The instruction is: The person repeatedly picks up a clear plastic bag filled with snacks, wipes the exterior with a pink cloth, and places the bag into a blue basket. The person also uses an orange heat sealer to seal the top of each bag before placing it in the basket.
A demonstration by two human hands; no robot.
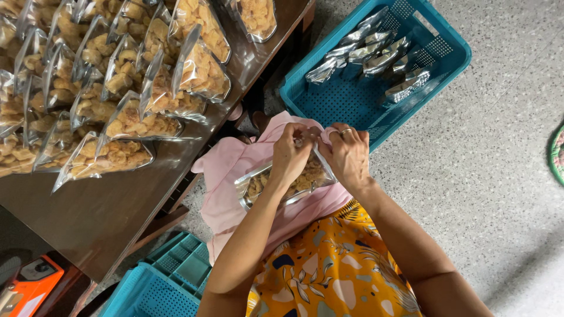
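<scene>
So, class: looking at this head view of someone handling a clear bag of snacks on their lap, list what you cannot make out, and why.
- Mouth of the snack bag: covered by the left hand and right hand, so sealed or open is unclear.
- Contents of the silver packets in the blue crate: opaque.
- Orange object: cut off by the frame's bottom-left edge.
- Table's bags: top rows cut off.

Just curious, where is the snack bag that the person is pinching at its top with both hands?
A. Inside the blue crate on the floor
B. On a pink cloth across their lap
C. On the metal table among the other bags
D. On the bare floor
B: both hands, left hand and right hand, pinch the top of the snack bag, which lies on the pink cloth over the lap.
</scene>
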